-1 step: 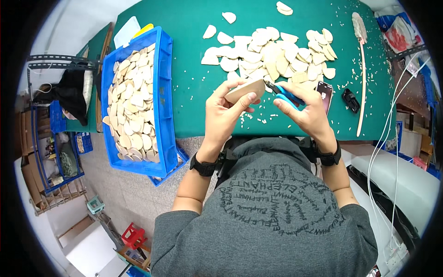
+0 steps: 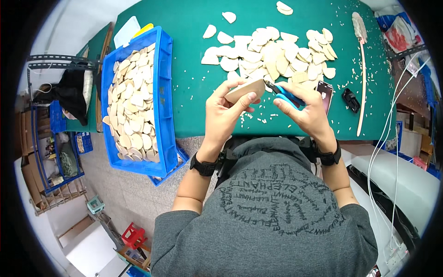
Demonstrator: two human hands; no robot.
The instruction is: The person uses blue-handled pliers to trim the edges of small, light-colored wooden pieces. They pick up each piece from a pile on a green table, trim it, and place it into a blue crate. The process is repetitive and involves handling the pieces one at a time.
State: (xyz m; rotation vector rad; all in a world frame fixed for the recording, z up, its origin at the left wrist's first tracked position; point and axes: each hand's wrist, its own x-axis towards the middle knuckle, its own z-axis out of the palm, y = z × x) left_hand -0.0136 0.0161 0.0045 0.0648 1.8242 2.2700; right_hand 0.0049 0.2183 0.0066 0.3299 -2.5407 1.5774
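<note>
My left hand point(image 2: 224, 113) grips a flat cream-coloured piece with a rounded edge point(image 2: 244, 90), thumb on top and fingers beneath, tilted above the table's near side. In my right hand point(image 2: 308, 110) is a pair of blue-handled cutting pliers point(image 2: 287, 95). Their dark jaws meet the right end of the piece; whether they bite into it is too small to tell. Just beyond my hands lies a loose heap of similar cream pieces point(image 2: 281, 57), many half-round. Small pale scraps point(image 2: 263, 121) are scattered on the green tabletop point(image 2: 194, 101) around my hands.
At the left, a blue crate point(image 2: 165, 92) holds many more cream pieces. Right of my right hand lie a phone point(image 2: 326, 92), a black object point(image 2: 350, 100) and a long-handled brush point(image 2: 362, 83). White cables point(image 2: 390, 120) hang at the far right. A red stool point(image 2: 134, 236) stands on the floor.
</note>
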